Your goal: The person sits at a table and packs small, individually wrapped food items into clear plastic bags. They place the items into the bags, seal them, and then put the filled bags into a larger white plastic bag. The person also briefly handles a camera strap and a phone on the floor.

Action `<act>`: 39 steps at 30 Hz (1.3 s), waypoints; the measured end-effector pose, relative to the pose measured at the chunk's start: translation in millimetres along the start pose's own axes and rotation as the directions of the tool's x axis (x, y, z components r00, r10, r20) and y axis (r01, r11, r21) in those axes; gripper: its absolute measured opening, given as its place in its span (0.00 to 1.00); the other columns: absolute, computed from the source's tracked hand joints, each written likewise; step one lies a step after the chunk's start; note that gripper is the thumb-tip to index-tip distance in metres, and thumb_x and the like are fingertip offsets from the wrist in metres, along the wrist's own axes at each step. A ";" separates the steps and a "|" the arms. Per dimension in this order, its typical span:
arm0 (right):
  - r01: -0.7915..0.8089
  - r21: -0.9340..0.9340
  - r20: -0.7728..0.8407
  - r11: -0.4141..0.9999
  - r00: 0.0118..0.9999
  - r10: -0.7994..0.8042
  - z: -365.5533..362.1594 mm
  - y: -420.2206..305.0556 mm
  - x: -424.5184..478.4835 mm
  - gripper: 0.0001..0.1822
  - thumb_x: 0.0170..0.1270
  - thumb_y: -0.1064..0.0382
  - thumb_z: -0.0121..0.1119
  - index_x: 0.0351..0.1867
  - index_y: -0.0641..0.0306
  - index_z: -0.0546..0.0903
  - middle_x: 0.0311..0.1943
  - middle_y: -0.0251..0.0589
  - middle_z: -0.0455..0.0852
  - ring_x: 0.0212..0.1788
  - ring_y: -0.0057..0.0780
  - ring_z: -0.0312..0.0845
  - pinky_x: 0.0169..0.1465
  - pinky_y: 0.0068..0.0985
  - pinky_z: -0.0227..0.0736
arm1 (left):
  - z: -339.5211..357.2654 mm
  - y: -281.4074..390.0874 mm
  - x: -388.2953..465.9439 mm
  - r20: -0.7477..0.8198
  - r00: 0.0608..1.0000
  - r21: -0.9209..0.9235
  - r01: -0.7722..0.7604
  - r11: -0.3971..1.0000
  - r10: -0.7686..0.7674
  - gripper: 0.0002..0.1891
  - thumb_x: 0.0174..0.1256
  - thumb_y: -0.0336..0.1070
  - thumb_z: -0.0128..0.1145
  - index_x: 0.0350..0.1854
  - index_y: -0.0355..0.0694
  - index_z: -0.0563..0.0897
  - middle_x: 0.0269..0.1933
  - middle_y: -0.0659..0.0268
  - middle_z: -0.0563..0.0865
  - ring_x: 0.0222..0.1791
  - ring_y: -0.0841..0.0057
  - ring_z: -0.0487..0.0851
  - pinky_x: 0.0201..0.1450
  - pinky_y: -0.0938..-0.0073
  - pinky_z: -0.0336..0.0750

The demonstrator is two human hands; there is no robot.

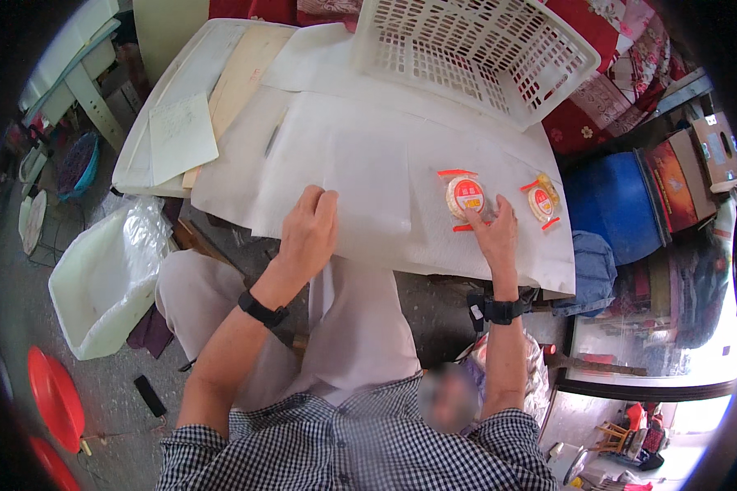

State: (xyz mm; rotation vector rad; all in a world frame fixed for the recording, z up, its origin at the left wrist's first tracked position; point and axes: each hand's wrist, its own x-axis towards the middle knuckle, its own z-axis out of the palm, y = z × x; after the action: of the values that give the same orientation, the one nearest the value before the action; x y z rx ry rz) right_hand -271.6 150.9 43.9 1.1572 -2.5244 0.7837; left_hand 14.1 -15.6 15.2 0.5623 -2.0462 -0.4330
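My left hand (pixel 312 226) is over the near edge of the white-covered table (pixel 344 153), its fingers curled; whether anything thin is between them cannot be seen. At the right, my right hand (pixel 497 236) has its thumb at the lower edge of a round snack in a clear packet with red ends (pixel 464 195), its other fingers raised and apart. Farther right lies a smaller packet with a round label (pixel 541 204), with a yellow-wrapped piece (pixel 548 184) against it. Both packets lie flat on the covering and bear printing.
A white perforated plastic basket (pixel 509 92) stands tilted at the table's back. A sheet with writing (pixel 183 138) lies at the left. Below it on the floor is a white foam box with a plastic liner (pixel 104 282). A blue barrel (pixel 614 205) stands right of the table.
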 end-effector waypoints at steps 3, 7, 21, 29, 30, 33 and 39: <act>-0.097 0.026 0.070 0.995 0.993 0.095 -0.5 -5.0 -1.9 0.33 0.51 0.53 0.72 0.54 0.73 0.77 0.48 0.53 0.83 0.50 0.44 0.78 0.54 0.39 0.72 | -1.0 -1.8 -2.6 0.006 1.000 0.005 0.009 1.000 -0.009 0.10 0.58 0.20 0.57 0.42 0.35 0.76 0.39 0.54 0.78 0.31 0.56 0.80 0.32 0.62 0.75; -0.211 0.359 0.184 0.909 0.971 0.153 8.5 -10.5 3.3 0.27 0.53 0.55 0.71 0.48 0.75 0.80 0.36 0.45 0.87 0.36 0.34 0.82 0.41 0.30 0.76 | 1.9 -6.0 -6.8 0.004 1.000 0.024 0.017 1.000 -0.017 0.09 0.57 0.20 0.58 0.39 0.36 0.76 0.36 0.56 0.78 0.29 0.57 0.80 0.31 0.62 0.75; -0.492 0.779 0.501 0.388 0.861 0.087 -49.0 -51.8 -74.2 0.10 0.69 0.60 0.59 0.38 0.67 0.84 0.25 0.32 0.83 0.25 0.15 0.76 0.30 0.17 0.70 | 0.3 -6.5 -12.1 0.052 0.999 0.114 -0.008 0.993 0.002 0.06 0.56 0.24 0.59 0.34 0.38 0.75 0.31 0.60 0.76 0.28 0.61 0.80 0.29 0.64 0.75; -0.678 0.663 0.713 0.318 0.701 0.010 -33.2 -81.9 -102.5 0.10 0.67 0.60 0.61 0.33 0.65 0.82 0.22 0.33 0.83 0.21 0.16 0.76 0.26 0.16 0.70 | 3.2 5.2 -10.8 0.108 0.994 0.088 -0.022 0.996 0.013 0.05 0.57 0.24 0.57 0.34 0.38 0.75 0.32 0.59 0.76 0.31 0.59 0.82 0.30 0.63 0.76; -0.705 0.642 0.734 0.300 0.678 0.022 -33.0 -80.3 -101.8 0.09 0.67 0.61 0.61 0.33 0.65 0.82 0.22 0.32 0.82 0.20 0.16 0.75 0.25 0.16 0.69 | 2.9 4.4 -10.9 0.108 0.994 0.067 -0.026 0.997 0.018 0.05 0.57 0.24 0.57 0.34 0.37 0.75 0.33 0.59 0.76 0.31 0.58 0.82 0.31 0.62 0.76; -0.692 0.661 0.700 0.292 0.708 0.092 -30.0 -74.2 -97.6 0.10 0.68 0.61 0.60 0.35 0.68 0.83 0.23 0.32 0.82 0.21 0.15 0.73 0.24 0.17 0.69 | 1.8 2.7 -12.2 0.133 0.990 0.015 -0.046 0.999 0.044 0.05 0.56 0.24 0.57 0.34 0.37 0.75 0.34 0.58 0.77 0.32 0.57 0.81 0.31 0.62 0.77; -0.627 0.750 0.588 0.209 0.778 0.222 -14.6 -85.7 -100.9 0.09 0.68 0.63 0.60 0.35 0.69 0.81 0.24 0.32 0.79 0.19 0.14 0.66 0.22 0.17 0.65 | 3.0 15.7 -18.3 0.169 0.972 -0.119 -0.142 0.983 0.161 0.09 0.52 0.22 0.55 0.36 0.37 0.75 0.37 0.55 0.77 0.33 0.54 0.81 0.33 0.61 0.78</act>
State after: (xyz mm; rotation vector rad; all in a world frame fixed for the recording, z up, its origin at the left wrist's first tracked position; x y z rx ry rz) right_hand -140.7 175.8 43.3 0.7390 -2.6549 2.7255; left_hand 16.4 7.7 8.9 0.3086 -2.2034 -0.5129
